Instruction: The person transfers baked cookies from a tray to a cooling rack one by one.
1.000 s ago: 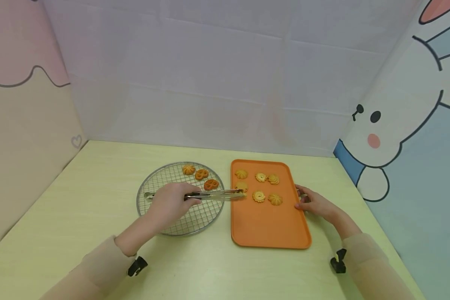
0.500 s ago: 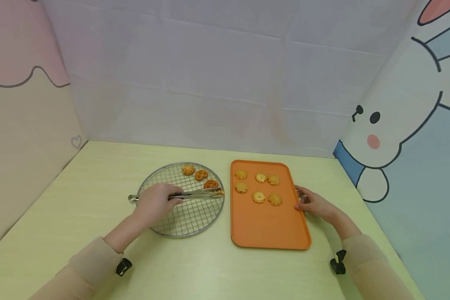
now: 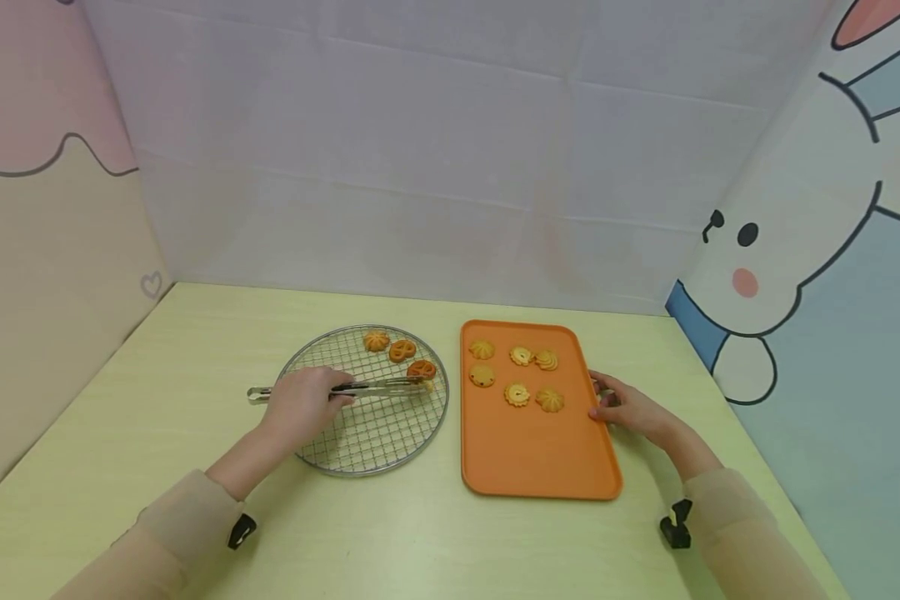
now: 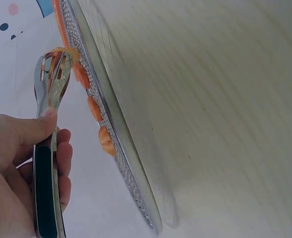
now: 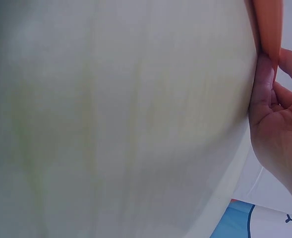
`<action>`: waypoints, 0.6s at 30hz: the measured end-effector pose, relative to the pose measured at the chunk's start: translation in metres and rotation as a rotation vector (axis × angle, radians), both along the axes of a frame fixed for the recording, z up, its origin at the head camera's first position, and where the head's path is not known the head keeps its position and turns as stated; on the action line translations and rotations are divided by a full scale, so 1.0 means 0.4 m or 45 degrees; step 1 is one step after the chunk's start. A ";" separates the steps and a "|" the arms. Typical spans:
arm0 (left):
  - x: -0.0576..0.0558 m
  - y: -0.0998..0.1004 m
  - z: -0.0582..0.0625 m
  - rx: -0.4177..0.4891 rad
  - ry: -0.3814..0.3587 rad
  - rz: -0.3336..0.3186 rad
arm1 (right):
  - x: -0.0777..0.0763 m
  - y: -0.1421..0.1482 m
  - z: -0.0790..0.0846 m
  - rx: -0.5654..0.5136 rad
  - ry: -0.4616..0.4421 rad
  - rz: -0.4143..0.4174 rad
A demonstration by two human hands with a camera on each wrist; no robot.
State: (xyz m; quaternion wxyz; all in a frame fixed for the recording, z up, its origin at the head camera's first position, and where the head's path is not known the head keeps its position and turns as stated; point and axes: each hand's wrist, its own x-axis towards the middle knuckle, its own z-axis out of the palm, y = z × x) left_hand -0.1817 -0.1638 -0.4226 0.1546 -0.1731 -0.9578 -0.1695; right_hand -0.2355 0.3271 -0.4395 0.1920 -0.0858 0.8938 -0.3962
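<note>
My left hand (image 3: 300,408) grips metal tongs (image 3: 378,386) with dark handle grips, stretched over the round wire rack (image 3: 367,446). Between the tong tips is a small yellow cookie (image 4: 69,52), close over the rack's right side, beside a pretzel cookie (image 3: 422,371). Another pretzel cookie (image 3: 402,350) and a ridged golden cookie (image 3: 377,341) lie farther back on the rack. My right hand (image 3: 630,408) holds the right edge of the orange tray (image 3: 540,458), thumb and fingers at its rim. Several cookies lie on the tray, among them a round dotted one (image 3: 482,376).
Rack and tray stand side by side on the pale yellow table (image 3: 390,533), a narrow gap between them. A white fabric wall (image 3: 450,167) rises behind, with cartoon-printed panels (image 3: 757,267) on both sides.
My left hand has moved left with the tongs, carrying the cookie from over the tray to the rack's right side and lower. The right hand and the tray stay in place.
</note>
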 end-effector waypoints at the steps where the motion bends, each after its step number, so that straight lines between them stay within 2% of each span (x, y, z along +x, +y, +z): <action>1: 0.001 0.000 0.000 -0.004 0.001 -0.003 | 0.001 -0.001 0.001 -0.004 0.001 0.002; 9: 0.011 -0.006 0.003 -0.039 -0.037 -0.017 | 0.003 -0.002 0.004 0.000 0.016 0.018; 18: 0.021 -0.011 0.015 -0.063 -0.203 -0.039 | 0.000 0.002 -0.003 0.015 0.029 0.020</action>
